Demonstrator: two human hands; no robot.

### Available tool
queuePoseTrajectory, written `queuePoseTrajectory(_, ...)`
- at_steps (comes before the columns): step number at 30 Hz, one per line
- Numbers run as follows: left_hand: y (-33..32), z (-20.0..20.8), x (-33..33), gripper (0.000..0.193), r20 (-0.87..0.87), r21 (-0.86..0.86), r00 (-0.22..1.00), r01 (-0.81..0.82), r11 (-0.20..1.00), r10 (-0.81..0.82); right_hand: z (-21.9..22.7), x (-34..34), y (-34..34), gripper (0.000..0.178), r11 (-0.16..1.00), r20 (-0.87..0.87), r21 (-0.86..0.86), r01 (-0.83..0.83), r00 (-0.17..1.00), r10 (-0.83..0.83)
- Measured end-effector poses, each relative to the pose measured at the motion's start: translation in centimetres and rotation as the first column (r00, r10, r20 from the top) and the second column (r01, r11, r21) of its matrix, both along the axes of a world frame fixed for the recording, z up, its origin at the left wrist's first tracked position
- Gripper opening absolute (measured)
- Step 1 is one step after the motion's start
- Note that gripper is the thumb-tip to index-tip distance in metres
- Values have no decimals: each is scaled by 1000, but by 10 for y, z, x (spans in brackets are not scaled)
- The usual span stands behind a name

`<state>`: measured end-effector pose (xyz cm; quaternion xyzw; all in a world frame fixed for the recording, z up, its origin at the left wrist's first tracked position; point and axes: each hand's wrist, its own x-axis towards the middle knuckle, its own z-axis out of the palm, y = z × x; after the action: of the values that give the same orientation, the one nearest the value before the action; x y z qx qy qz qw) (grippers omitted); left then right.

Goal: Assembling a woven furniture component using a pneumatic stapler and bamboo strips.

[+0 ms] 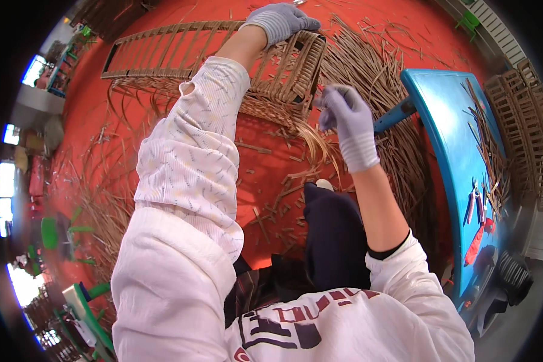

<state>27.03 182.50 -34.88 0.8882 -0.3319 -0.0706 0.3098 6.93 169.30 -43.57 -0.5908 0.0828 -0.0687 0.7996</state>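
A long, ladder-like rattan frame [193, 51] with wrapped bars and woven sides stretches across the top of the head view. My left hand [277, 23], in a grey-lilac knit glove, grips its far rim near the right end. To the right of that end, my gloved right hand [349, 117] is raised apart from the frame with its fingers curled together. Whatever it may pinch is too small or blurred to make out. Loose pale strands [317, 142] dangle from the frame's lower right corner, just left of my right hand.
Cut strip pieces [265, 220] litter the red floor. A large bundle of brown strips [398, 145] lies to the right. Beyond it, a blue table [446, 133] holds pliers [475, 202], a red-handled tool [478, 241] and strips. Slatted woven frames [519, 120] stand at far right.
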Motion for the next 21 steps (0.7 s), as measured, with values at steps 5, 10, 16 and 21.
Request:
queuePoseTrajectory(5, -10, -8, 16, 46, 99, 180, 978, -199, 963, 183, 12, -81, 49, 14, 852, 176, -464, -242, 917, 357)
queuePoseTrajectory(10, -10, -22, 33, 56, 122, 140, 982, -161, 977, 144, -11, -98, 77, 35, 22, -438, -769, -639, 551, 711)
queuePoseTrajectory(16, -8, -28, 38, 55, 110, 135, 983, -162, 978, 148, -28, -93, 69, 35, 48, -397, -810, -584, 606, 689)
queuePoseTrajectory(21, -9, -26, 36, 60, 93, 137, 984, -164, 977, 152, -26, -94, 69, 35, -33, -466, -789, -614, 562, 684)
